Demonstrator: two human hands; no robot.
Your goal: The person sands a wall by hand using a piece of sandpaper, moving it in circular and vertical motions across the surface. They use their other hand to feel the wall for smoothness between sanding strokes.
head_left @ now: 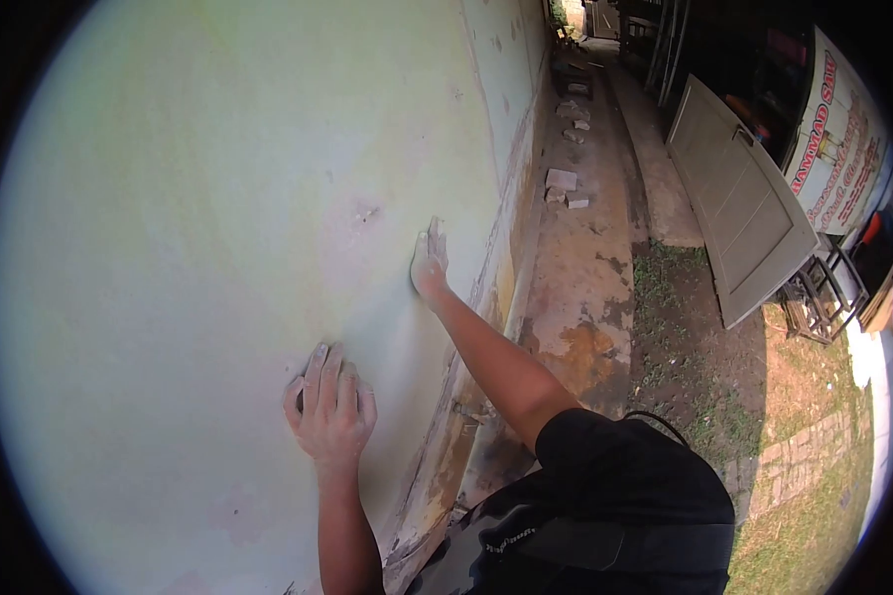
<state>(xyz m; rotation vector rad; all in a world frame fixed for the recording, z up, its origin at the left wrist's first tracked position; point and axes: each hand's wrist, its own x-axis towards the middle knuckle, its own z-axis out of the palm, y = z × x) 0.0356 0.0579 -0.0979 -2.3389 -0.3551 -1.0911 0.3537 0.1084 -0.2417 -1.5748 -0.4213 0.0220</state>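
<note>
A pale greenish wall (pixel 218 248) fills the left and middle of the view, with a small chipped spot and faint pinkish patches. Low on it is my left hand (pixel 330 412), dusty with white powder, its fingers bent and pressed toward the surface. A small dark bit shows between thumb and forefinger; the rest of what it holds is hidden. Higher and to the right, my right hand (pixel 430 263) rests against the wall with its fingers stretched out, also dusty. Nothing shows in it.
A concrete walkway (pixel 575 268) with broken pieces (pixel 562 179) runs along the wall's base. A pale door panel (pixel 739 198) leans at the right, beside a printed banner (pixel 843 139) and a metal frame (pixel 819 297). Grass and paving lie at lower right.
</note>
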